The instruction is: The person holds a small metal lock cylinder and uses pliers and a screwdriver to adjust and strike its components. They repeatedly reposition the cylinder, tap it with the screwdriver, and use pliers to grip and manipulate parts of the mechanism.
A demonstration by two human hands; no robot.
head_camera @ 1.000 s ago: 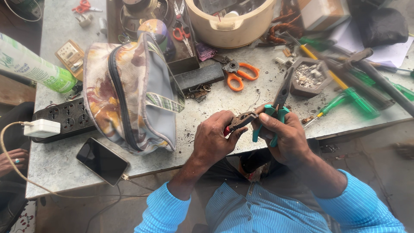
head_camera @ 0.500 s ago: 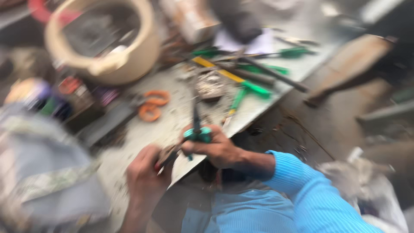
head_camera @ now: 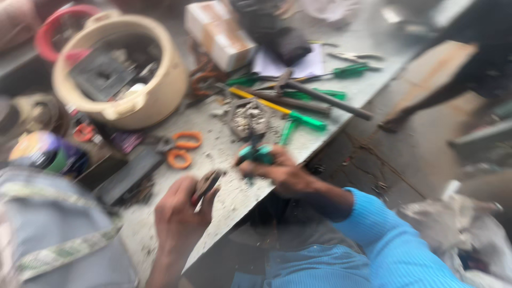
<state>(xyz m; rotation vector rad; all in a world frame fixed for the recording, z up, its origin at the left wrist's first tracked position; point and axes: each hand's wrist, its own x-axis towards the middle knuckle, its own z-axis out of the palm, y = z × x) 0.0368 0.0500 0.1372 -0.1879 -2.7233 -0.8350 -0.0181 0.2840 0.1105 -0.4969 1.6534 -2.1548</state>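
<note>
At the near edge of the table (head_camera: 341, 90), the right hand (head_camera: 282, 176) is curled tight around the green handles of a pair of pliers (head_camera: 256, 154). The picture is blurry, so the tip of the pliers is hard to see. The left hand (head_camera: 178, 213) sits just beside it, a little lower. Its fingers are pinched shut on a small dark part (head_camera: 205, 184) with a bit of red on it. What the part is, I cannot tell. Both hands are close together, and the pliers point toward the small part.

Just past the right hand is a little dish (head_camera: 248, 117) full of grey bits. Green-handled screwdrivers (head_camera: 306, 121) and a long dark rod (head_camera: 330, 104) lie next to the dish. Orange scissors (head_camera: 181, 149) lie on the table near the left hand. Farther back stands a big cream pot (head_camera: 160, 90) with dark things inside. A cardboard box (head_camera: 224, 34) sits behind the pot. A grey cloth bag (head_camera: 58, 234) fills the near left corner. A round can with purple and green on it (head_camera: 48, 152) is just above the bag. The person's right arm wears a blue sleeve (head_camera: 384, 234).
</note>
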